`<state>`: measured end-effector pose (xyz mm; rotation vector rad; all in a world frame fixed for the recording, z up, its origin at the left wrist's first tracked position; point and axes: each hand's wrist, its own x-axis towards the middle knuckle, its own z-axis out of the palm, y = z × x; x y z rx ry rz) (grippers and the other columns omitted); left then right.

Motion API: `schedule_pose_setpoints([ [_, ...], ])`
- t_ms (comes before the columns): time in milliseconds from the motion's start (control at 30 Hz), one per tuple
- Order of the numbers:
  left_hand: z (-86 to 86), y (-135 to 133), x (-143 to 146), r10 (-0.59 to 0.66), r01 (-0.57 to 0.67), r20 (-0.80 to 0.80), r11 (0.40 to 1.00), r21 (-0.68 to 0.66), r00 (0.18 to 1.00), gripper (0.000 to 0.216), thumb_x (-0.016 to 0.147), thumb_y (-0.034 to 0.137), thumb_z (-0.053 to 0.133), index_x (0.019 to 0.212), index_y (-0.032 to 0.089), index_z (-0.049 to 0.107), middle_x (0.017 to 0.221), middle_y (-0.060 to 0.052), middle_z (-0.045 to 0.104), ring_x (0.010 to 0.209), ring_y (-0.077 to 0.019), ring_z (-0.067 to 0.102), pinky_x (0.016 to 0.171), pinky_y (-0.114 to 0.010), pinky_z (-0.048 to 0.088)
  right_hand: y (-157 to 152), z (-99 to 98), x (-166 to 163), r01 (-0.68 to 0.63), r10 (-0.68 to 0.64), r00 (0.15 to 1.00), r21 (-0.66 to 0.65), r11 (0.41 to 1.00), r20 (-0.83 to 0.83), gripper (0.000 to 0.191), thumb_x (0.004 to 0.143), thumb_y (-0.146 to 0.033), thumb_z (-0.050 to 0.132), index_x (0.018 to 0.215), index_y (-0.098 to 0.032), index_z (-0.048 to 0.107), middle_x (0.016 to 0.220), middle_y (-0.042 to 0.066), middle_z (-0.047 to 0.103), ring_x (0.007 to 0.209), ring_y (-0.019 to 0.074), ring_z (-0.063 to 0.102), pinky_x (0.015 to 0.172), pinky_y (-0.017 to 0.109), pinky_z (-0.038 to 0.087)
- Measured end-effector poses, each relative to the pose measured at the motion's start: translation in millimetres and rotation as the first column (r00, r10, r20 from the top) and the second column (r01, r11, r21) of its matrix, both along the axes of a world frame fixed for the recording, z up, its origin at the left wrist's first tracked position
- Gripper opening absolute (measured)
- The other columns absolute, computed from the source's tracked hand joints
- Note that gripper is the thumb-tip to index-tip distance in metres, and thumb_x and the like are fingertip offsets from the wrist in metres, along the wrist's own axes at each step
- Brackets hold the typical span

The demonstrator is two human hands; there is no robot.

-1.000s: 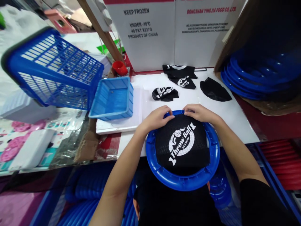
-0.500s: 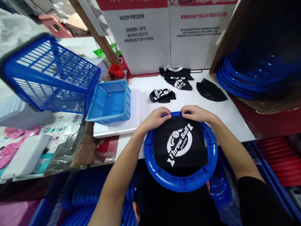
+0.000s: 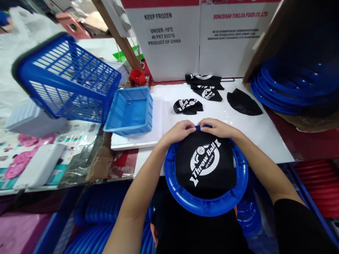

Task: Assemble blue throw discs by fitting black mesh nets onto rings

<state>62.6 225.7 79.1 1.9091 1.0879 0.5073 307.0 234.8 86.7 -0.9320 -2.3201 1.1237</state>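
A blue plastic ring (image 3: 206, 208) leans on the near edge of the table, tilted toward my body. Across its opening lies a black mesh fabric (image 3: 185, 151) printed with a white "Throw Ball" logo. My left hand (image 3: 182, 131) pinches the far rim together with the fabric's edge. Close beside it, my right hand (image 3: 215, 127) grips the same rim, thumb over the mesh. The fingertips of both hands nearly meet, and the fingers behind the rim are hidden. Beyond the hands lie more black mesh pieces, one crumpled (image 3: 188, 106) and one plain dark (image 3: 245, 102).
Left of the ring are a light-blue tray (image 3: 128, 131) on a white slab and a tilted blue basket (image 3: 71, 74). A red cup (image 3: 137, 77) stands behind them. Blue rings (image 3: 278, 95) fill a box at right. A white carton (image 3: 169, 56) closes the back.
My right hand has slid left along the rim, closing the gap to my left hand. The camera view has shifted slightly, while the ring stays at the table edge.
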Motion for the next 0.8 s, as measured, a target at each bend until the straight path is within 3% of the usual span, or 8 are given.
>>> schedule_pose_setpoints([
  [167, 0.6, -2, 2, 0.025, -0.022, -0.038, 0.996, 0.083, 0.999, 0.019, 0.094, 0.033, 0.060, 0.084, 0.019, 0.069, 0.096, -0.006, 0.071, 0.094, -0.0242, 0.066, 0.092, -0.041, 0.053, -2, 0.4, -1, 0.043, -0.043, 0.999, -0.007, 0.999, 0.022, 0.020, 0.099, -0.040, 0.058, 0.094, -0.023, 0.067, 0.117, 0.010, 0.076, 0.112, 0.0295, 0.068, 0.109, 0.052, 0.051],
  [333, 2.0, -2, 1, 0.022, -0.021, -0.017, 0.998, 0.064, 1.000, 0.018, 0.094, 0.033, 0.063, 0.087, 0.018, 0.071, 0.095, -0.006, 0.070, 0.093, -0.0234, 0.066, 0.093, -0.040, 0.053, 1, -2.3, -1, 0.045, -0.046, 0.998, 0.017, 0.999, 0.053, 0.019, 0.100, -0.036, 0.056, 0.095, -0.023, 0.068, 0.115, 0.010, 0.076, 0.111, 0.0290, 0.068, 0.109, 0.052, 0.052],
  [600, 3.6, 4, -6, -0.110, 0.111, 0.036, 0.994, -0.021, 0.993, 0.022, 0.097, 0.036, 0.060, 0.093, 0.019, 0.073, 0.099, -0.006, 0.073, 0.095, -0.0221, 0.067, 0.092, -0.038, 0.053, 16, -3.6, -2, -0.081, 0.071, 0.991, 0.084, 0.993, 0.117, 0.018, 0.101, -0.031, 0.057, 0.095, -0.022, 0.072, 0.115, 0.010, 0.074, 0.112, 0.0284, 0.066, 0.111, 0.052, 0.050],
  [800, 2.2, 2, -6, -0.084, 0.086, -0.026, 0.994, 0.071, 0.996, 0.018, 0.094, 0.033, 0.059, 0.088, 0.020, 0.070, 0.107, -0.007, 0.071, 0.104, -0.0239, 0.067, 0.102, -0.042, 0.052, 25, -0.4, 3, -0.169, 0.169, 0.980, -0.012, 0.986, 0.100, 0.019, 0.098, -0.034, 0.061, 0.090, -0.021, 0.072, 0.117, 0.009, 0.072, 0.107, 0.0259, 0.067, 0.106, 0.047, 0.054],
])
